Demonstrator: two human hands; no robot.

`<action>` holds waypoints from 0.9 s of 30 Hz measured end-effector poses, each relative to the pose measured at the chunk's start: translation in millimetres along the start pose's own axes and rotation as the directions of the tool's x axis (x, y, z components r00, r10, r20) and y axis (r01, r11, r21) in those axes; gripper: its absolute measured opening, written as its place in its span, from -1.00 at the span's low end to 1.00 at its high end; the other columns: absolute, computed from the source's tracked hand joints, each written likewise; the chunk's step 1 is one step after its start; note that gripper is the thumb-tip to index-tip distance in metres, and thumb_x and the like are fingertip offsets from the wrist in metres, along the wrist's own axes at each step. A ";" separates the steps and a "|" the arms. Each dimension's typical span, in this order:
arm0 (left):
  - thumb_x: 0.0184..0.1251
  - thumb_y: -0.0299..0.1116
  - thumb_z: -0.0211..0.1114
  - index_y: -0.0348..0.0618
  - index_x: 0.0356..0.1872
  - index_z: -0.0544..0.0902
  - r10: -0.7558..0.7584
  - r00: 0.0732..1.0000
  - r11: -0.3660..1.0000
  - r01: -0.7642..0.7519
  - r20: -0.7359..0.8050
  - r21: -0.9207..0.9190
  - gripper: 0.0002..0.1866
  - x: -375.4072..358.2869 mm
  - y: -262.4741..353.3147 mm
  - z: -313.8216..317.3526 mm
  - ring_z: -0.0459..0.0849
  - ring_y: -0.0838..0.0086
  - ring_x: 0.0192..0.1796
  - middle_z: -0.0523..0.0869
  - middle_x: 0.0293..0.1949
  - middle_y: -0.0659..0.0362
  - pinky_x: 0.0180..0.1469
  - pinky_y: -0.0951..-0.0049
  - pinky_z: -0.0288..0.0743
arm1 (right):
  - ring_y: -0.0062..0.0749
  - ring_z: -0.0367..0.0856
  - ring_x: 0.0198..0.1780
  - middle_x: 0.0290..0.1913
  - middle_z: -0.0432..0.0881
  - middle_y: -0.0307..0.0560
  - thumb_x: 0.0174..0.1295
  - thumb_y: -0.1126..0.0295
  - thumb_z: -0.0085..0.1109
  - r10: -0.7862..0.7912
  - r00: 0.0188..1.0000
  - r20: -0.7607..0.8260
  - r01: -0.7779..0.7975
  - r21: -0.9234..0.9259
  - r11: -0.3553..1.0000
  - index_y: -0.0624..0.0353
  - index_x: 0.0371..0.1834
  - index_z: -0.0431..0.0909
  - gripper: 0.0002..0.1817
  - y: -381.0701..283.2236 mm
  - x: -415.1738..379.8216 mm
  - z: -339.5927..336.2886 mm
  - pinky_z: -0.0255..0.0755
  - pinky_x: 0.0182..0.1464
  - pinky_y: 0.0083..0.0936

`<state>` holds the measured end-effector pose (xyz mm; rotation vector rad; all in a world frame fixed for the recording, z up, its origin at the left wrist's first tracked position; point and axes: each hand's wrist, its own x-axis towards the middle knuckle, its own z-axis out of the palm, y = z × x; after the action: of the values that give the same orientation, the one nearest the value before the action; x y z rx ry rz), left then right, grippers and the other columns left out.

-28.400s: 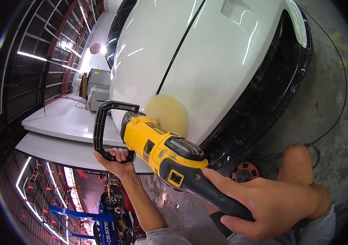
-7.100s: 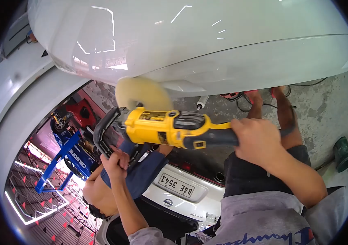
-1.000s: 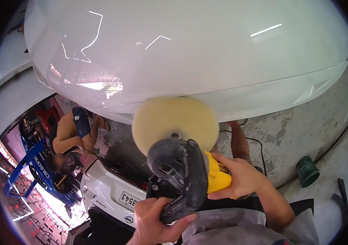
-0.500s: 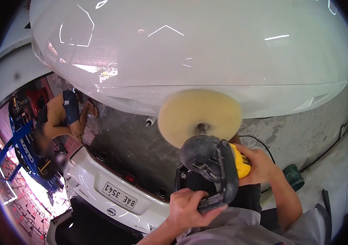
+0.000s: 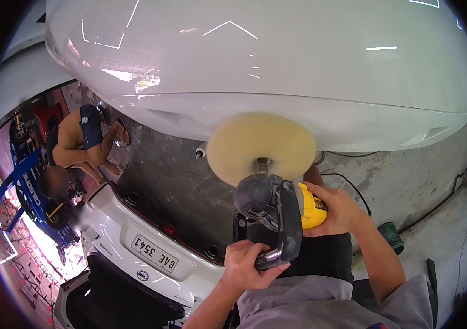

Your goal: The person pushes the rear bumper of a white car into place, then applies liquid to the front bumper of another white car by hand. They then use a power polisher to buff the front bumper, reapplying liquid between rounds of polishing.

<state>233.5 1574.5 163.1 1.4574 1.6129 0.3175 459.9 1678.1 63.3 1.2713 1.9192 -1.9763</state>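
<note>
A black and yellow polisher (image 5: 263, 200) carries a round cream pad (image 5: 261, 145), whose surface looks smeared as if spinning. The pad lies against the lower edge of a glossy white car body panel (image 5: 299, 66). My left hand (image 5: 248, 266) is wrapped round the black loop handle at the tool's near end. On the right, my right hand (image 5: 338, 211) grips the yellow body of the polisher; part of its fingers is hidden beneath the tool.
A white car (image 5: 189, 274) with its trunk raised stands at lower left. Another person (image 5: 71, 140) crouches at the left, near a blue vehicle (image 5: 30, 186). A white bottle (image 5: 201, 152), a black cable (image 5: 348, 182) and a green container (image 5: 391, 237) lie on the floor.
The polisher, its pad and both my hands have shifted slightly left and up in the view. The camera view has also tilted a little. Both hands keep their hold.
</note>
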 end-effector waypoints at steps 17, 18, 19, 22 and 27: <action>-0.05 -0.03 0.49 -0.34 -0.44 0.57 -0.025 0.982 0.998 0.013 -0.189 -0.066 -0.50 -4.6 -21.2 11.6 0.56 0.23 -0.53 0.58 -0.56 0.09 -0.39 0.36 0.44 | 0.08 0.65 -0.10 -0.11 0.66 0.10 -0.32 -0.08 0.54 -0.102 0.995 0.006 0.102 -0.132 0.986 0.12 0.31 0.35 0.03 0.1 20.4 -1.7 0.52 -0.05 -0.15; -0.04 -0.03 0.47 -0.34 -0.49 0.57 -0.119 0.973 0.987 0.094 -0.197 -0.129 -0.52 -3.9 -19.0 13.0 0.53 0.27 -0.62 0.55 -0.64 0.12 -0.48 0.40 0.41 | 0.08 0.65 -0.10 -0.11 0.66 0.10 -0.32 -0.08 0.54 -0.105 0.994 0.005 0.105 -0.138 0.985 0.12 0.31 0.35 0.03 -3.5 20.2 -6.1 0.52 -0.05 -0.15; -0.04 -0.03 0.47 -0.34 -0.49 0.57 -0.117 0.972 0.987 0.091 -0.204 -0.131 -0.52 -3.4 -14.1 10.7 0.53 0.27 -0.62 0.55 -0.64 0.12 -0.48 0.40 0.41 | 0.08 0.65 -0.10 -0.11 0.66 0.11 -0.31 -0.09 0.53 -0.056 0.996 0.070 0.064 -0.132 0.989 0.12 0.31 0.35 0.03 -9.7 20.3 -13.3 0.52 -0.05 -0.15; -0.15 -0.07 0.58 -0.34 -0.39 0.62 -0.355 0.934 0.911 0.335 -0.047 -0.241 -0.49 5.8 3.0 -3.8 0.61 0.15 -0.56 0.61 -0.60 0.03 -0.39 0.33 0.51 | 0.09 0.65 -0.10 -0.13 0.67 0.12 -0.29 -0.10 0.51 -0.012 0.990 0.140 0.028 -0.115 0.993 0.11 0.31 0.34 0.02 -24.6 22.2 -27.5 0.52 -0.05 -0.15; -0.05 -0.06 0.48 -0.33 -0.43 0.61 -0.162 0.962 0.974 0.121 -0.218 -0.191 -0.54 -5.5 -35.4 -27.1 0.54 0.24 -0.65 0.59 -0.62 0.09 -0.52 0.37 0.43 | 0.11 0.66 -0.13 -0.17 0.68 0.14 -0.24 -0.13 0.46 -0.099 0.994 0.052 0.107 -0.185 0.977 0.10 0.30 0.35 -0.01 -44.4 50.3 -23.4 0.52 -0.06 -0.16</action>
<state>189.4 1570.1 155.6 1.1970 1.8158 0.5508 412.1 1730.1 70.5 1.0948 2.1313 -1.7991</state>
